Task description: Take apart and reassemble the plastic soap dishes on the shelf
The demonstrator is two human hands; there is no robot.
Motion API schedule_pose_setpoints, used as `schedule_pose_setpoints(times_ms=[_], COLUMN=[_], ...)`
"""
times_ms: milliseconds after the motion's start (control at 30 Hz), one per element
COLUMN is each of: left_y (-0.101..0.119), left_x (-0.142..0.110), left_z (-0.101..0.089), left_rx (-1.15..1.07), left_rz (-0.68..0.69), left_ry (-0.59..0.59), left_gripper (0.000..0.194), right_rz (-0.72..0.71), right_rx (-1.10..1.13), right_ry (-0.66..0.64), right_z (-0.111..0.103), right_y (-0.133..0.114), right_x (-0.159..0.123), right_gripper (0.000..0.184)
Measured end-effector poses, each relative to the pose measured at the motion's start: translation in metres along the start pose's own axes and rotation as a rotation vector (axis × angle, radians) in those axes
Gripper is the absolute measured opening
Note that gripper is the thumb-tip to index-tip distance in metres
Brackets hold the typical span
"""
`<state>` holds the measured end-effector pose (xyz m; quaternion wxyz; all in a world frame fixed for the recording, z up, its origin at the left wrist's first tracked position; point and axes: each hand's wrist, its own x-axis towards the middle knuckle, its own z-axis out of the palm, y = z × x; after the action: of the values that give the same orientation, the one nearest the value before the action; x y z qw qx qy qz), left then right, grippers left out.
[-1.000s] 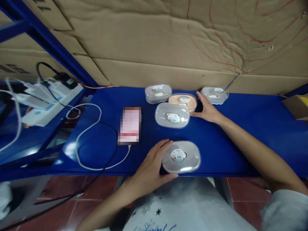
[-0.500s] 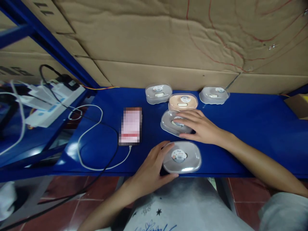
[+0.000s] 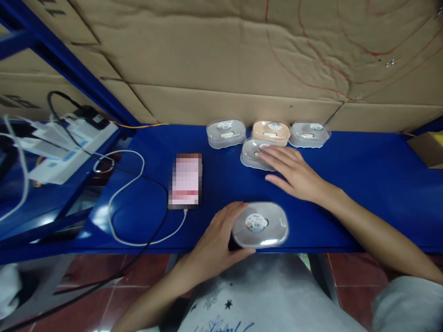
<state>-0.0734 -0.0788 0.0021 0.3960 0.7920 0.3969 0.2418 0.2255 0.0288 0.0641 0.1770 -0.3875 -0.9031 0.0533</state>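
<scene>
My left hand [image 3: 221, 235] curves around the left end of a grey oval plastic box with a clear lid [image 3: 263, 235], fingers on its far side and thumb at its near edge. A round barcode label is on that lid. Farther away, my right hand [image 3: 289, 170] has its fingers stretched out, the tips on a second grey lidded box [image 3: 251, 154] and the thumb apart from it. Directly behind that box is a peach lidded box [image 3: 261, 131]. Grey boxes flank the peach one, one on the left [image 3: 216, 136] and one on the right [image 3: 299, 137].
A phone with a blurred screen [image 3: 185, 182] lies left of the boxes on the blue tabletop [image 3: 363, 184], its white cable [image 3: 129, 242] looping nearby. A crowded power strip [image 3: 58, 168] sits at far left. Cardboard [image 3: 194, 55] stands behind; a small carton [image 3: 429, 150] is at right.
My right hand has moved the second grey box away from me and slightly right. The peach box has shifted back and right, between the two rear grey boxes. My left hand stays around the near box.
</scene>
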Motion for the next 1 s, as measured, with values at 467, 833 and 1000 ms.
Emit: schedule_pose_setpoints(times_ms=[467,833,1000], left_y=[-0.002,-0.007,-0.007], left_x=[0.001,-0.010,-0.010], left_z=[0.006,-0.023,-0.025], left_rx=[-0.114,-0.004,0.087], left_rz=[-0.067,-0.099,-0.031], left_ry=[0.120,-0.223,-0.221], left_gripper=[0.107,0.108,0.110], right_rz=[-0.143,0.052,0.028], right_rx=[0.233,0.149,0.117], right_ry=[-0.097,-0.169,-0.182], right_z=[0.009,0.032,0.034], right_y=[-0.061,-0.003,-0.006], right_x=[-0.042,-0.027,-0.026], right_gripper=[0.085,0.083,0.087])
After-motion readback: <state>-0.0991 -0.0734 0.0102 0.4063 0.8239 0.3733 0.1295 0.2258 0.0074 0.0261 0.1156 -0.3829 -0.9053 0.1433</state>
